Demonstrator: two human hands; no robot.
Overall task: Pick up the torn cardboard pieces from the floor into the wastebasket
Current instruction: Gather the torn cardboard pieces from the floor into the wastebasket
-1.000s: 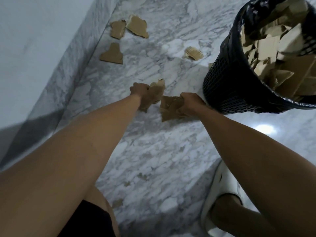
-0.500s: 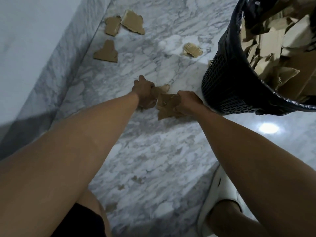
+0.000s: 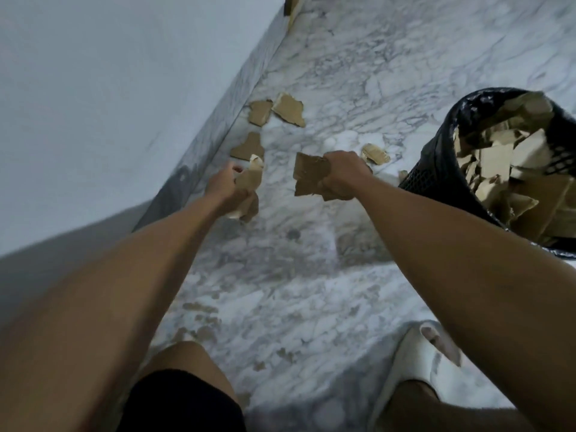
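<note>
Below, my left hand [image 3: 225, 188] clutches a torn cardboard scrap [image 3: 249, 182], fingers curled round it, while my right hand [image 3: 341, 177] grips a larger brown piece [image 3: 310, 177] the same way; both are held apart above the marble floor [image 3: 311, 269]. At two o'clock, the black mesh wastebasket [image 3: 436, 163] sits heaped with cardboard. Three loose pieces [image 3: 288, 109] lie by the wall [image 3: 93, 104] at eleven o'clock, and a crumpled one [image 3: 375, 153] lies just beyond my right hand. A white slipper [image 3: 405, 363] shows at five o'clock.
</note>
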